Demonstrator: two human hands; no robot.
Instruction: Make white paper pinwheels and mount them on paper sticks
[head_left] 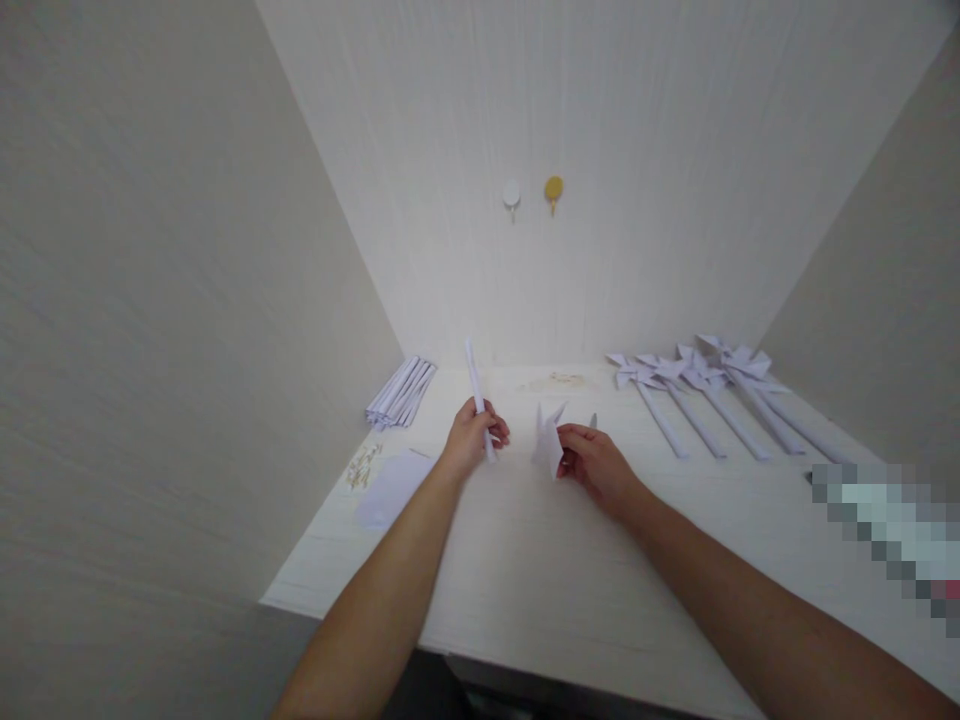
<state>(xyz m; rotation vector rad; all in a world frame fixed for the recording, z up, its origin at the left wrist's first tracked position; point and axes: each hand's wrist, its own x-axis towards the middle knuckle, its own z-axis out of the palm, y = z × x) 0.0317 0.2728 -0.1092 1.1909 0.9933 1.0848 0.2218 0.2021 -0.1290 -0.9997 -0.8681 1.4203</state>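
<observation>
The left hand point(471, 440) is closed around a rolled white paper stick point(478, 395), gripping its lower part; the stick's long axis runs up and slightly left, away from the person. Just to its right, the right hand point(596, 465) pinches a folded white paper pinwheel head point(547, 440) upright above the pale wooden bench point(525, 560). Both forearms reach forward, the two pieces near but apart.

Finished white paper pinwheels point(697, 385) lie far right; spare paper sticks point(401, 392) far left.

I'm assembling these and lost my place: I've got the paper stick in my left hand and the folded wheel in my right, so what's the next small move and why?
Probably bring the folded paper wheel in the right hand to the top of the paper stick in the left hand: they are apart, while the finished pinwheels each have theirs at the tip.
</observation>
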